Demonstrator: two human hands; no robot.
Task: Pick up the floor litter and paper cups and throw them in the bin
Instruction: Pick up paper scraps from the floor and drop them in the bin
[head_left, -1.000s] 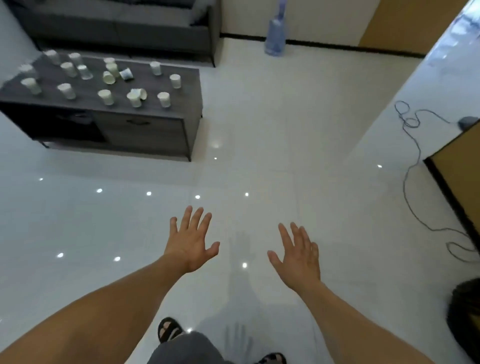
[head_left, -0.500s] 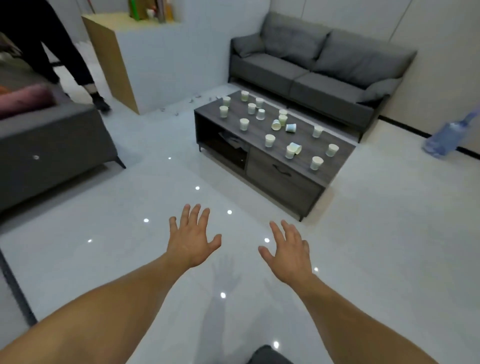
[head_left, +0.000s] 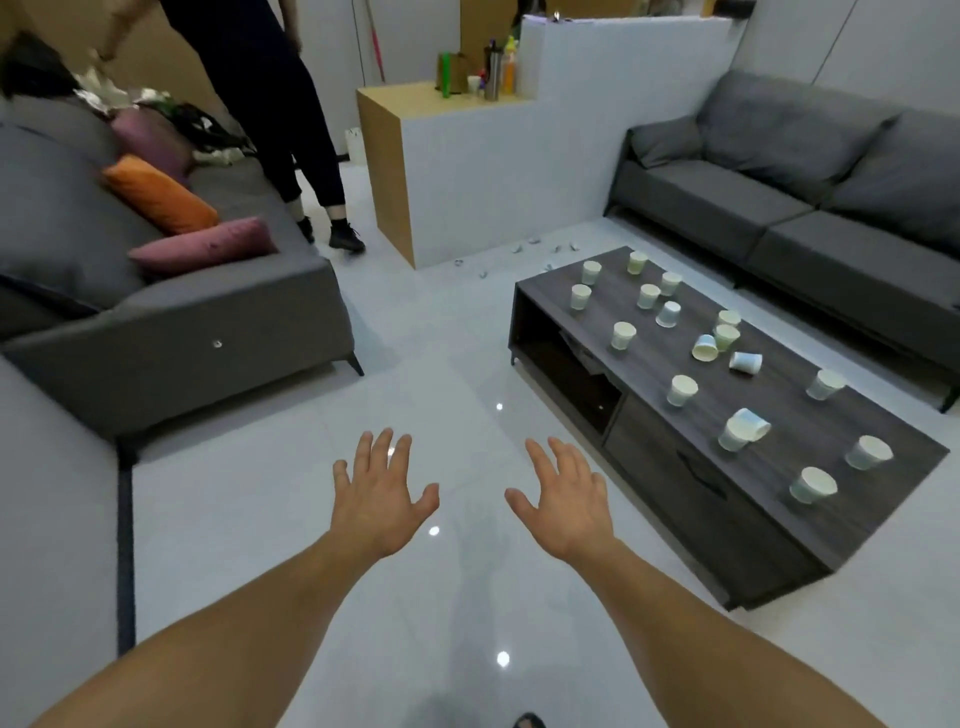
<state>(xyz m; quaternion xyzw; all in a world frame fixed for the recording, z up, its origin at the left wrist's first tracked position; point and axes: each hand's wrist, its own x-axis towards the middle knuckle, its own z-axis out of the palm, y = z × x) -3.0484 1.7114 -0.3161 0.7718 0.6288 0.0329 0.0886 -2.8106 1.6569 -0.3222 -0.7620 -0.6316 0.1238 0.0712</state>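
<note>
The view has swung left over the last second. The dark grey wooden bench (head_left: 654, 364) now lies at 2 o'clock and carries the white paper cups (head_left: 682, 389), several of them tipped over. Small grey litter scraps (head_left: 519, 249) lie on the white tiled floor (head_left: 441, 364) at 12 o'clock. The left hand (head_left: 382, 496) and right hand (head_left: 566, 501) remain empty, fingers spread and released. No bin is in view, and collection has not begun.

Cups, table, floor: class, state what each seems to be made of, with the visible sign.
Cups: probably paper, matte white or pale green, with thin walls; some lie tipped over. Table: dark wood grain with a matte finish, though veneer or laminate cannot be told; streaky grain lines show. Floor: glossy pale tile, likely ceramic; it mirrors lights as bright spots.
</note>
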